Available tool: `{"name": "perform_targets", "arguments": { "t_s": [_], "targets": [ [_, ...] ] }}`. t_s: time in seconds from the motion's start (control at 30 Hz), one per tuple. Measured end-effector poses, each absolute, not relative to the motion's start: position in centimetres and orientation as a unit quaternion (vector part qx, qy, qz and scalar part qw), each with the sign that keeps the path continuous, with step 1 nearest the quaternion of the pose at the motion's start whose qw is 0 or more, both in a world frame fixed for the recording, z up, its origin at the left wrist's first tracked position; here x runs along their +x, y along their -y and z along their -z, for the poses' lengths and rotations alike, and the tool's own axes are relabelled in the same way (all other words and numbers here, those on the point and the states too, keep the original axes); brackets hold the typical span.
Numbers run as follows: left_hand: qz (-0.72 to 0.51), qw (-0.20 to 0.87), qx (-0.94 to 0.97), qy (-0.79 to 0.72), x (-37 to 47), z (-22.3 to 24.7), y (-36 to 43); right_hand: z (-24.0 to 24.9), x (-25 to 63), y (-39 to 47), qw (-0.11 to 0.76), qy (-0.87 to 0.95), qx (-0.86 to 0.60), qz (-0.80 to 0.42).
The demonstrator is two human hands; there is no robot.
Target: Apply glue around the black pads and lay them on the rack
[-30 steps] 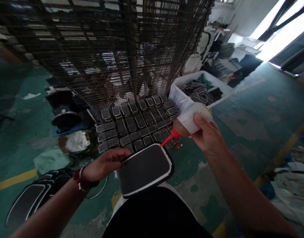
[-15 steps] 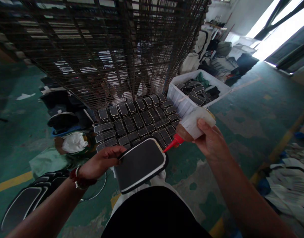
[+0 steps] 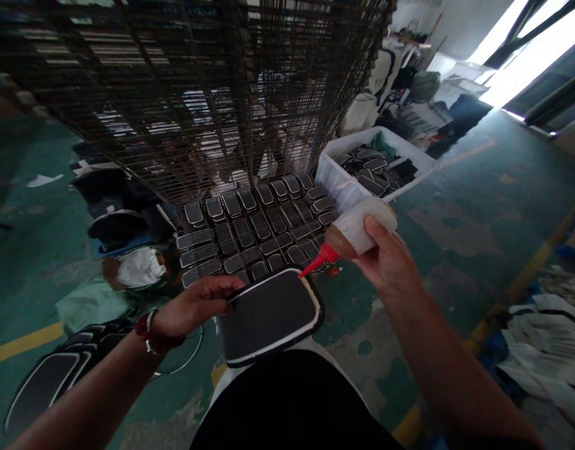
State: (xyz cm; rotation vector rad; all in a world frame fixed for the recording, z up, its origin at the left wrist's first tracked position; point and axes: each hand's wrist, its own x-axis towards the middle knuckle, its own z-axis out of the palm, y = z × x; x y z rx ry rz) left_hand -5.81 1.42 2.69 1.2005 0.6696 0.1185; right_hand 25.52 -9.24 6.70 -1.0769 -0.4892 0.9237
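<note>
My left hand (image 3: 203, 306) pinches the upper left edge of a dark rounded panel (image 3: 269, 317) with a white line around its border. The panel rests over my lap, tilted. In my right hand (image 3: 390, 259) is a white squeeze bottle (image 3: 360, 230), held nozzle-down to the left. Its red nozzle tip meets the panel's border at the upper right corner. A strip of yellowish glue runs along the panel's right edge, just below the tip.
Rows of similar small panels (image 3: 243, 234) lie on a wire rack (image 3: 250, 119) ahead. A white bin (image 3: 337, 187) with more pieces stands right of them. Larger panels (image 3: 44, 387) are stacked on the floor at left, near a green bag (image 3: 90, 306).
The bottle's nozzle has moved up and left along the panel's right edge to its upper corner. The panel has shifted slightly right. My left hand keeps its hold.
</note>
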Motion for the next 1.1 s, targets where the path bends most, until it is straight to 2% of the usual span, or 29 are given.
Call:
{"name": "perform_targets", "arguments": {
  "t_s": [0.5,0.87,1.1],
  "targets": [
    [-0.086,0.766,0.547,-0.327,-6.7,-1.7,-2.4,-5.9,25.6,10.3,0.721,0.204,-0.51,-0.422],
    [-0.143,0.812,0.457,-0.332,-4.9,-1.5,-0.8,-4.7,26.2,10.2,0.795,0.103,-0.491,-0.342],
    [-0.163,0.838,0.421,-0.308,-3.9,-1.5,0.3,-4.5,25.9,10.2,0.809,0.127,-0.494,-0.291]
  ]
}}
